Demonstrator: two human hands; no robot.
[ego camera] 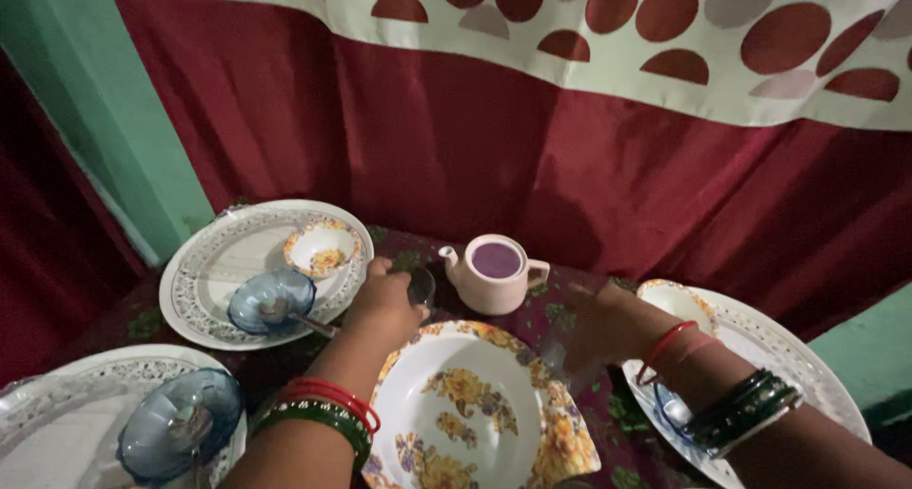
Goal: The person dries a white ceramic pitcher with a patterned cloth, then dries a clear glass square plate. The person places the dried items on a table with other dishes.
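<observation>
My left hand [383, 304] is closed around a small clear glass [421, 284] that stands just left of a pink lidless teapot [494, 272]. My right hand [600, 323] rests in shadow on the dark floral tablecloth, to the right of the teapot and beside a small flowered bowl [677, 301]; I cannot tell whether its fingers hold anything. Both wrists carry red and green bangles. Below my hands sits a deep white dish with yellow flowers [475, 408].
A white patterned plate [204, 275] at the left carries a small flowered bowl [323, 247] and a blue glass bowl with a spoon [271, 299]. Another plate with a blue bowl [180, 432] lies bottom left. A plate [788, 356] sits right. A red curtain hangs behind.
</observation>
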